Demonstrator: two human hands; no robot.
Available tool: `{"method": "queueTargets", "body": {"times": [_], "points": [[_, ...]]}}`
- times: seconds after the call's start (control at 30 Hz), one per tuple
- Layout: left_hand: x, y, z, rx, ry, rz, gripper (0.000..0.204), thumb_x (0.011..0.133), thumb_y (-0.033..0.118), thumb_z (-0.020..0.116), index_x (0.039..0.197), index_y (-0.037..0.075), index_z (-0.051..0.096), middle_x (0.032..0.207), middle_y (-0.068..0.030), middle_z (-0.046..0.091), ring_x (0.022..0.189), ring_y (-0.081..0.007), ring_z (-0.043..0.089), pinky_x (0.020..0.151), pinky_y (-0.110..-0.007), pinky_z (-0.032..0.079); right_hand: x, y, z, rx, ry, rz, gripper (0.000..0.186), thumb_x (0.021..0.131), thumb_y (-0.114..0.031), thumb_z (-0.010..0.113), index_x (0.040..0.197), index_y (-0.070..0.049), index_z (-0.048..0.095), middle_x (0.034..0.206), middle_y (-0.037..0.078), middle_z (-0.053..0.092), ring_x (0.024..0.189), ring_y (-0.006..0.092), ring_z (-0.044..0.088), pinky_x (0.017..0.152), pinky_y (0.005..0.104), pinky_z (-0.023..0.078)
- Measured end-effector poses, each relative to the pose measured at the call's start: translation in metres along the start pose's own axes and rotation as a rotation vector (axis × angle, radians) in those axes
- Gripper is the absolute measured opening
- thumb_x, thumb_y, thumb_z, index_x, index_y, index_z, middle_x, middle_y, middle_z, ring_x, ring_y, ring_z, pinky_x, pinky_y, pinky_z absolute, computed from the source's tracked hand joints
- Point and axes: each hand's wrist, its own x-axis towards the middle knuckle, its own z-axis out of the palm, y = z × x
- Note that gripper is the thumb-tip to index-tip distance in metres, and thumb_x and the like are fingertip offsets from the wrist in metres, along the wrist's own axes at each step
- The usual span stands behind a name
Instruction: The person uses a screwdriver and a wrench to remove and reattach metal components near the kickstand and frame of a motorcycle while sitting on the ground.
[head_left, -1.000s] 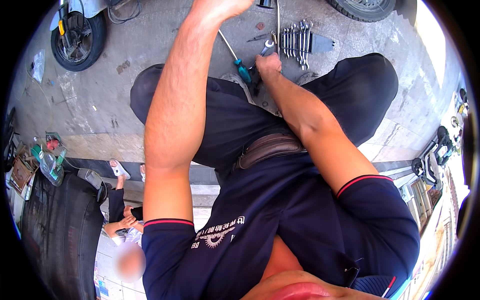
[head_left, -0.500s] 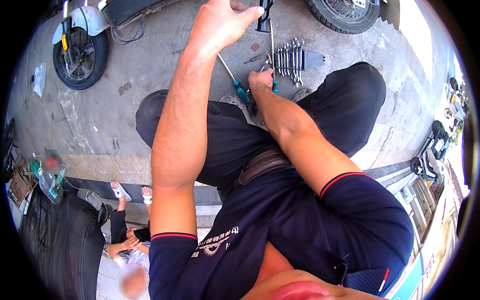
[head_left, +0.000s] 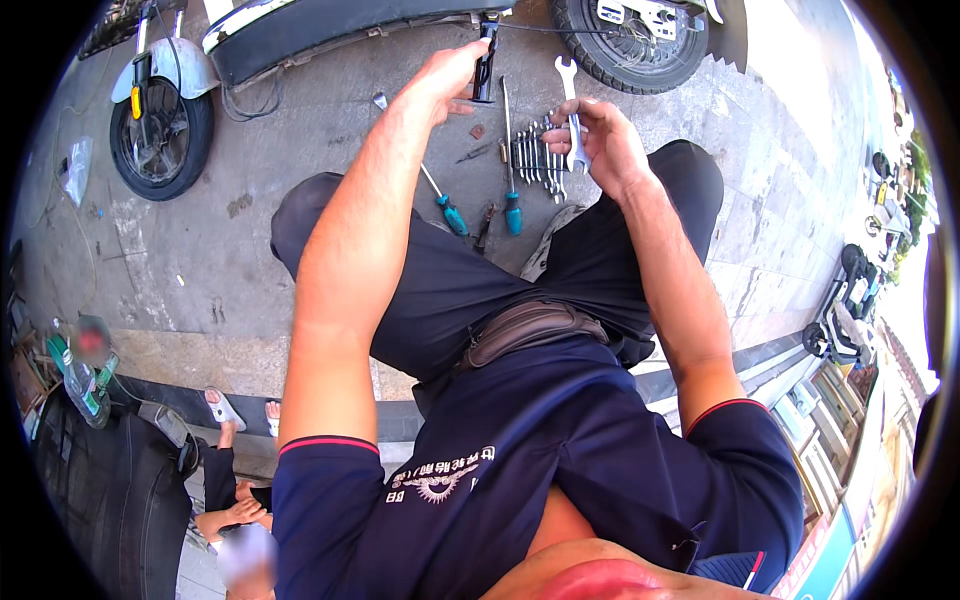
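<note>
My left hand (head_left: 445,82) reaches forward beside the scooter, its thumb against a short black metal bar (head_left: 484,68) and its other fingers partly hidden. Held upright in my right hand (head_left: 612,150) is a silver open-end wrench (head_left: 566,78), one jaw pointing away from me and the other near my palm. Just left of that hand lies a row of smaller wrenches (head_left: 530,160) in a holder on the ground. Two screwdrivers with teal handles, one long (head_left: 513,214) and one to its left (head_left: 452,215), lie between my feet, with pliers (head_left: 486,225) between them.
A scooter body (head_left: 330,42) lies ahead, with a rear wheel (head_left: 640,50) to its right and a front wheel (head_left: 160,140) to the left. A seated person (head_left: 235,510) and a black seat (head_left: 110,500) are at lower left. Parked scooters (head_left: 845,310) stand at far right.
My right hand has risen from the tools on the ground and moved right, now holding the wrench. My left hand stays at the black bar. The view has shifted slightly.
</note>
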Motion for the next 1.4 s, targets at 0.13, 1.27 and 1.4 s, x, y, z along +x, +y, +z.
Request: {"method": "queueTargets", "body": {"times": [0.13,1.27,1.4], "points": [[0.014,-0.013,0.007,-0.272,-0.024,-0.071,0.041,0.102,0.041,0.050,0.124,0.007,0.057,0.118,-0.0185,0.061,0.103,-0.0303,0.066,0.083,-0.042,0.057,0.040,-0.020,0.011,-0.455,0.082,-0.134,0.035,0.086,-0.001,0.052,0.120,-0.002,0.050,0.081,0.007,0.052,0.050,0.0133,0.051,0.041,0.0289,0.038],[0.018,-0.009,0.025,-0.300,0.048,-0.085,0.053,0.103,0.048,0.050,0.118,-0.001,0.064,0.073,0.0005,0.055,0.058,-0.0078,0.047,0.058,-0.027,0.046,0.126,-0.058,-0.038,-0.985,-0.201,-0.294,0.030,0.098,-0.020,0.063,0.118,0.002,0.067,0.074,-0.002,0.061,0.069,0.0060,0.053,0.062,0.0212,0.041],[0.019,-0.009,0.032,-0.282,0.065,-0.067,0.052,0.102,0.048,0.052,0.117,0.000,0.065,0.073,0.0006,0.056,0.058,-0.0074,0.048,0.058,-0.028,0.047,0.111,-0.076,-0.046,-0.628,-0.416,-0.265,0.034,0.102,-0.026,0.053,0.119,0.001,0.066,0.091,0.006,0.069,0.075,0.0137,0.063,0.071,0.0283,0.050]]}}
